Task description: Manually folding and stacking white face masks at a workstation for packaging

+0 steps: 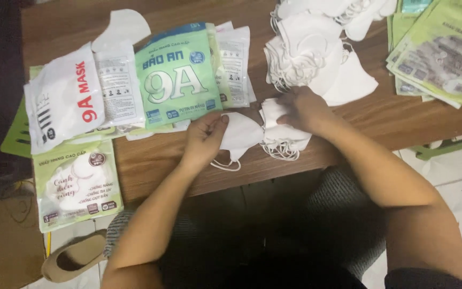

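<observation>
L hand [205, 136] pinches 1 folded white fabric face mask [240, 134] at its edge, on brown wooden table [380, 115]. R hand [301, 108] presses small white mask stack [282, 134], grip prob. closed. Keep stack pinned, peel singly; ear loops snag.
</observation>
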